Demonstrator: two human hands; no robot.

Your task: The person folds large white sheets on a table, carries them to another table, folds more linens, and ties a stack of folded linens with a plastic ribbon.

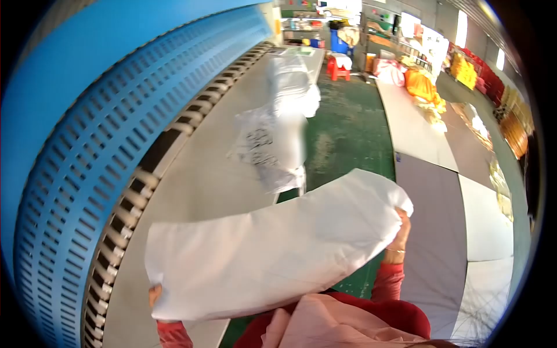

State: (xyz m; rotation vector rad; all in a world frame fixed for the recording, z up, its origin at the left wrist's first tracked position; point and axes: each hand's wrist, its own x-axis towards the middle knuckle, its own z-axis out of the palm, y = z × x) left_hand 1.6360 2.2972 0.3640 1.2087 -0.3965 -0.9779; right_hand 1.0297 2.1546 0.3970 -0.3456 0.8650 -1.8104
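Note:
A long piece of white cloth (pixel 272 249), folded and smooth, stretches across my body above the table edge. My left hand (pixel 154 294) grips its lower left corner, with most of the fingers hidden under it. At the far right end my right hand (pixel 400 229) holds the edge, its thumb side showing and the other fingers partly covered. Beyond the cloth, a clear plastic bag with black print (pixel 261 142) lies on the grey table (pixel 197 168). A blurred stack of pale folded pieces (pixel 290 84) sits behind it.
Along the left runs a blue slotted machine panel (pixel 110 145) above a row of white rollers (pixel 139 185). Green floor (pixel 342 122) separates the table from flat boards (pixel 429 203) on the right. A red stool (pixel 338 68) and orange bundles (pixel 422 86) stand farther back.

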